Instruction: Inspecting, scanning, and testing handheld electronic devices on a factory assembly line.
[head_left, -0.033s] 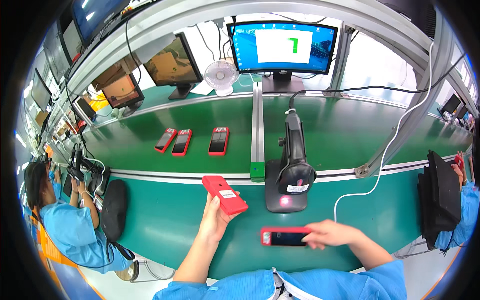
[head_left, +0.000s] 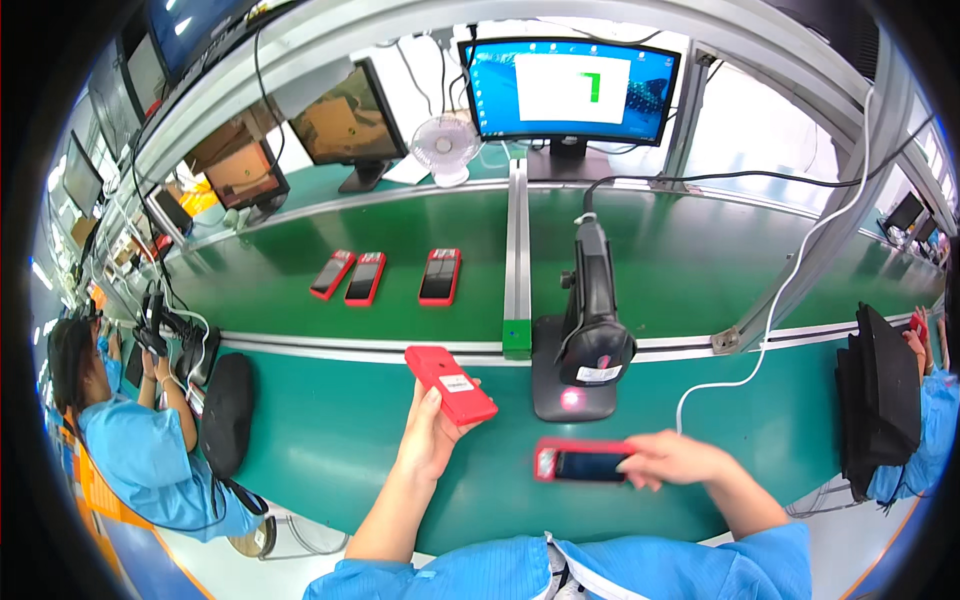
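Note:
My left hand [head_left: 430, 435] is closed around a red handheld device [head_left: 455, 388], raised above the green bench. Its back faces up and shows a white label and a small dark dot. My right hand [head_left: 678, 460] grips the right end of another red-framed handheld device [head_left: 590, 466], its dark screen facing up and a whitish patch at its left end; motion blurs it slightly. A black barcode scanner [head_left: 595, 350] stands on its stand beyond my hands, a red light glowing on the base [head_left: 572, 398]. I cannot tell whether the right-hand device touches the bench.
Three similar red devices [head_left: 439, 277] lie screen-up on the green belt behind a metal rail. An upright metal divider [head_left: 517, 250] splits the belt. Farther back are a lit monitor [head_left: 570, 92] and a white fan [head_left: 445, 148]. A white cable [head_left: 735, 383] crosses the bench; people sit at both sides.
My right hand and its device have shifted slightly right and away from me. My left hand keeps its hold with almost no movement.

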